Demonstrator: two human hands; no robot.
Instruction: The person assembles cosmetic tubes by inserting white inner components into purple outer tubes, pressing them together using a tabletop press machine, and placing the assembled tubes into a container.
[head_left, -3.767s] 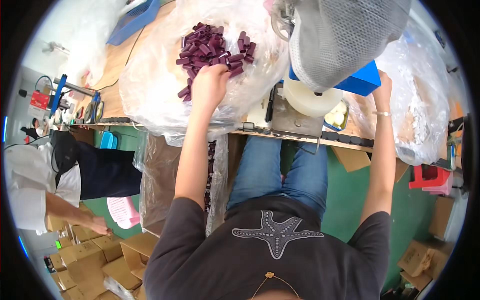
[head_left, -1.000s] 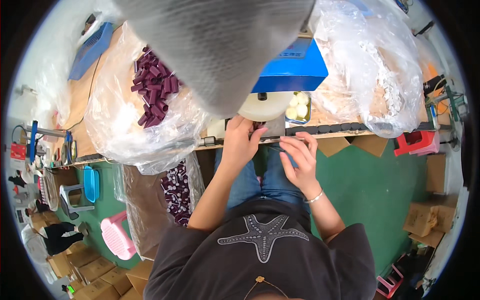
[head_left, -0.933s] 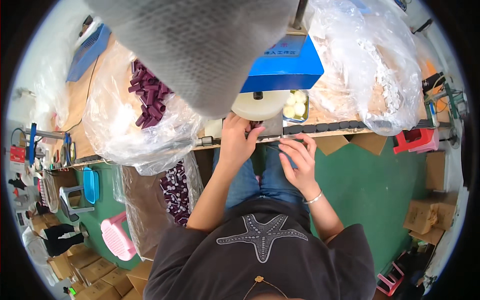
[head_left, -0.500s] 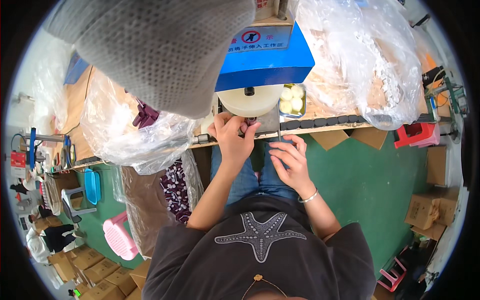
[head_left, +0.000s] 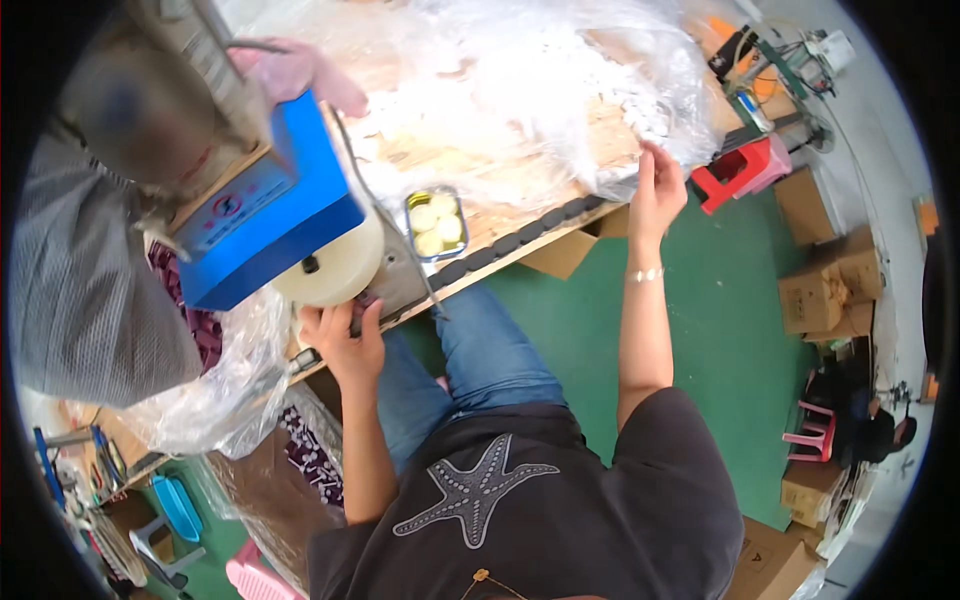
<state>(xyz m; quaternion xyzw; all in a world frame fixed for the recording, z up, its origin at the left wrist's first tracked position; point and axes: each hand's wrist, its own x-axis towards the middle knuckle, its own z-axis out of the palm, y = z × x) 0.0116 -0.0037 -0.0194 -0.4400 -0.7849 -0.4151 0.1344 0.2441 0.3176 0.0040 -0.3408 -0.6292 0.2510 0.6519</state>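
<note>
My left hand (head_left: 345,345) is at the press-like machine (head_left: 275,215), which has a blue housing. Its fingers are closed in beneath the cream-white round disc (head_left: 335,265), around a small dark part that I cannot make out. Out to the right, my right hand (head_left: 658,200) is raised at the bench's front edge. Thumb and forefinger come together at the tips, beside loose white pieces (head_left: 650,118) on a clear plastic sheet (head_left: 560,90). Whatever may be between them is too small to name.
A small tin (head_left: 436,225) with pale round lumps stands right of the machine. Black padding (head_left: 520,238) lines the bench edge. Grey mesh fabric (head_left: 100,290) hangs at left, above a bag-lined box of purple-and-white parts (head_left: 312,455). A red stool (head_left: 735,175) and cartons (head_left: 815,290) stand right.
My right hand has left the machine and swung far right to the white pieces. The left hand stays beneath the disc. The whole view has turned toward the right.
</note>
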